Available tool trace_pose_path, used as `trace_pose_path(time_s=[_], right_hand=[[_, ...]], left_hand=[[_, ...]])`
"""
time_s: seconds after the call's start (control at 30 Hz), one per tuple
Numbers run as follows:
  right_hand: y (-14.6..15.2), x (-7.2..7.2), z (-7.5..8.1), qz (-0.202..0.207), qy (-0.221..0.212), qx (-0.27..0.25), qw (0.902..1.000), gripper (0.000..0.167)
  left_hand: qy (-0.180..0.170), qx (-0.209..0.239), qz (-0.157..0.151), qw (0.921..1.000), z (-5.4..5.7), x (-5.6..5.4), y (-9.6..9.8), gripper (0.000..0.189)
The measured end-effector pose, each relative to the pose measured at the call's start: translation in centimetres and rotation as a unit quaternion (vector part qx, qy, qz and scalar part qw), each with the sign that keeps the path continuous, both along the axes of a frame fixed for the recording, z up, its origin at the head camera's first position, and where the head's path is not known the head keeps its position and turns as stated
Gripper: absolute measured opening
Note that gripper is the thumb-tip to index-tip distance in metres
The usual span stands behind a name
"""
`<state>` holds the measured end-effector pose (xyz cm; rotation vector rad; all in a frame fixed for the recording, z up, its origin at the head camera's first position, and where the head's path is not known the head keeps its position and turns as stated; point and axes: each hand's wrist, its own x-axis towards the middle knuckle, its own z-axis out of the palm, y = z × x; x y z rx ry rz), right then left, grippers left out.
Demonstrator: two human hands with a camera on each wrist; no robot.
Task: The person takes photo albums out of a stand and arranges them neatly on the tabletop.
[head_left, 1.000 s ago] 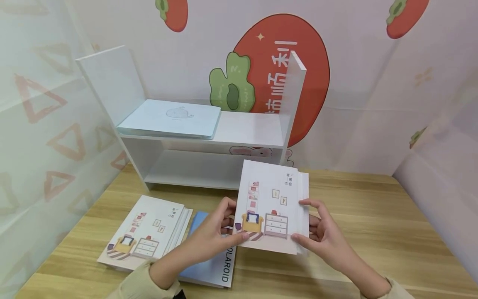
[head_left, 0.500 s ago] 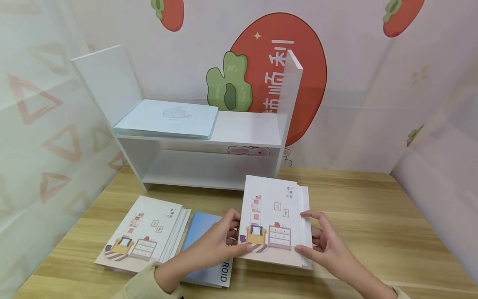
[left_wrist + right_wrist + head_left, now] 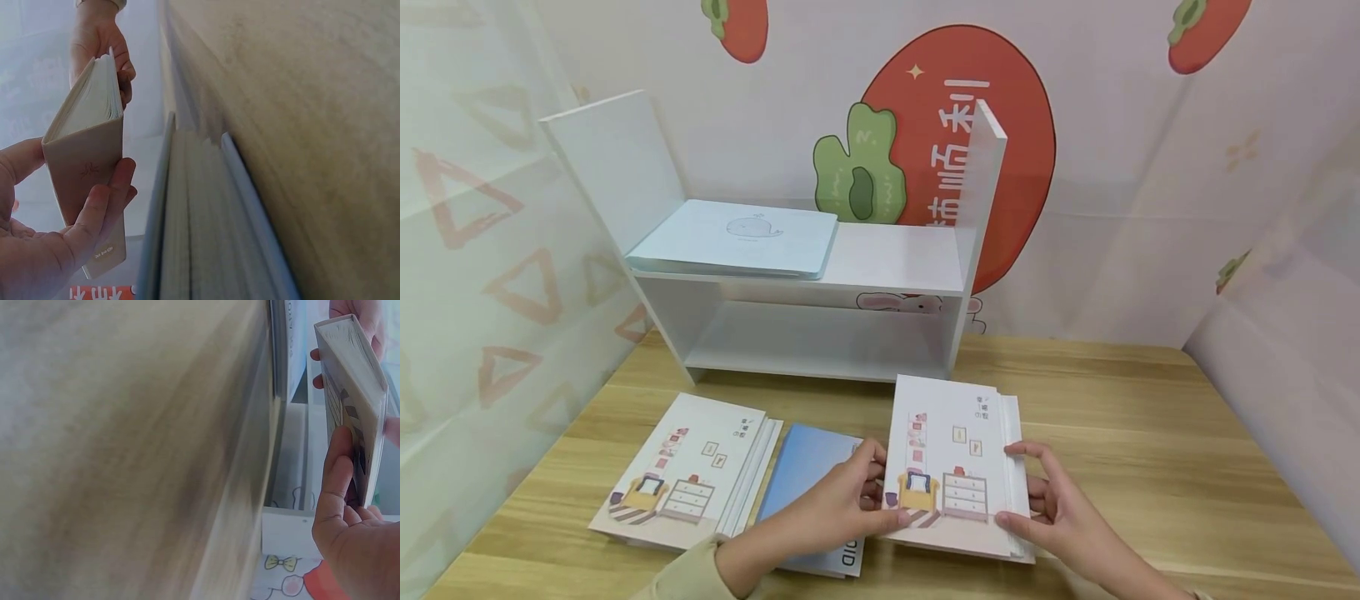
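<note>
A white hardcover book (image 3: 951, 458) with a drawing of a yellow armchair and a drawer chest is held between both hands in the head view. The left hand (image 3: 842, 504) grips its spine edge, thumb on the cover and other fingers underneath. On the opposite edge, the right hand (image 3: 1063, 512) pinches it the same way. Both wrist views show the book (image 3: 84, 165) raised off the table, its cover slightly apart from the pages. Just left of it lies a blue book (image 3: 812, 458), partly hidden by the left hand and forearm.
Another white book (image 3: 700, 467) with the same drawing lies at the left on the wooden table (image 3: 1120, 417). Behind stands a white two-tier shelf (image 3: 902, 254) with upright sides. A pale blue whale-print book or folder (image 3: 737, 242) lies on its upper board.
Both hands have brought the white book lower and nearer the person, away from the shelf. The grip looks the same. The view has shifted slightly.
</note>
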<state>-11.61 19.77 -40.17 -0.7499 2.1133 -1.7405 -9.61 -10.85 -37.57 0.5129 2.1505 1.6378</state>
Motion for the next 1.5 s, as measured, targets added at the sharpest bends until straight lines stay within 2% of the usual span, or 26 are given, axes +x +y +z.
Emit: trace_pose_path(time_s=[0.23,0.4,0.67,1.0,1.5], right_hand=[[0.2,0.3,-0.6,-0.002,-0.031,0.015,0.9994,0.072],[0.4,0.5,-1.3,0.004,-0.075,0.018,0.997,0.073],[0.6,0.7,-1.6,0.006,-0.136,0.04,0.9899,0.078],[0.6,0.8,-2.1,0.034,-0.138,0.021,0.9896,0.075],[0.6,0.7,-2.1,0.061,-0.148,0.014,0.9869,0.073]], left_hand=[[-0.027,0.011,0.001,0.9996,-0.8,0.3,0.1,0.043],[-0.046,0.011,0.002,0.9988,-1.3,0.7,0.3,0.041],[-0.042,-0.03,-0.004,0.9987,-1.8,1.0,0.3,0.041],[-0.041,-0.057,-0.008,0.9975,-2.0,1.1,0.2,0.04],[-0.034,-0.1,-0.029,0.994,-1.6,0.9,-0.2,0.039]])
